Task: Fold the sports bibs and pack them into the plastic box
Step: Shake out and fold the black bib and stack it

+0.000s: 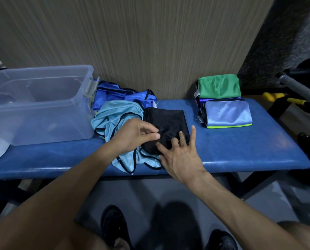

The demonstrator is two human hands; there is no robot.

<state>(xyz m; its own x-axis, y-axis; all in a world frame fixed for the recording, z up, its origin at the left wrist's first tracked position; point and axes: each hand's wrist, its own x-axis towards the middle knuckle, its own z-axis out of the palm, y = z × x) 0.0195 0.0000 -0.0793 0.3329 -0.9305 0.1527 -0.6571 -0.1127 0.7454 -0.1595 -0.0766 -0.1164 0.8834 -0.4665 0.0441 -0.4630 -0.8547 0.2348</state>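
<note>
— Black bib point(165, 123): folded, on blue bench point(240, 150); pinched by left hand point(134, 136), pressed flat under spread right hand point(179, 154).
— Beside it?
— Light-blue bib point(114, 114), crumpled; folded stack point(226, 112) at right.
— Plastic box point(38, 103)?
— Left end; no bibs seen inside.

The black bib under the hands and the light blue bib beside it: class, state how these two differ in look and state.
The black bib is folded into a flat, compact rectangle; the light blue bib lies loose and crumpled. The black bib is plain dark; the light blue bib shows black edging. The left hand pinches the black bib and the right hand presses on it; the light blue one is not gripped. Both lie on the blue bench.
</note>
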